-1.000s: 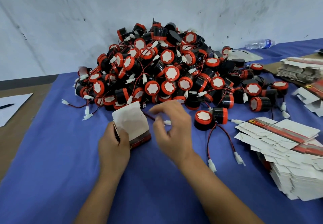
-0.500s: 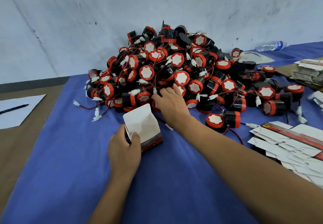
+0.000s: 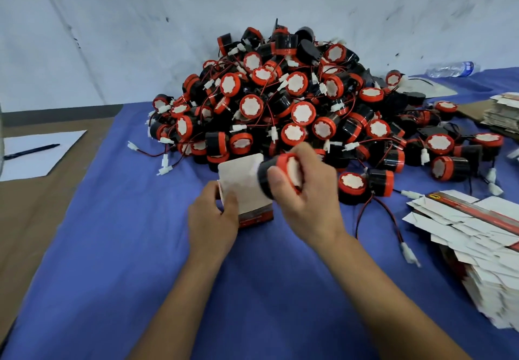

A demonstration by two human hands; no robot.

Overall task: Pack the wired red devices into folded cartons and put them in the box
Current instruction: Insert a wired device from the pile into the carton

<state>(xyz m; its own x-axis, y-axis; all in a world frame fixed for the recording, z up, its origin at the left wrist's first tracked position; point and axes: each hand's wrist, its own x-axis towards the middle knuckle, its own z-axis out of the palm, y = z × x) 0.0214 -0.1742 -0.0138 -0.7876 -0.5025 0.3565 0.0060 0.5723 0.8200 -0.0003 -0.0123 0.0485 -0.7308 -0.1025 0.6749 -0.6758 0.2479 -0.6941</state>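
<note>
Hands: right point(image 3: 306, 199) gripping device point(image 3: 276, 174)

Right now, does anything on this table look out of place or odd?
Mostly the devices: they lie in one tangled heap, wires crossed, so lifting one may drag others. A water bottle lies on its side by the wall. The stack of flat cartons at the right is fanned out, not squared.

The right hand point(image 3: 306, 191) is covering part of the blurred red-and-black round device point(image 3: 276, 173). At three o'clock, the frame edge is cutting off the stack of flat white cartons point(image 3: 483, 244).
</note>
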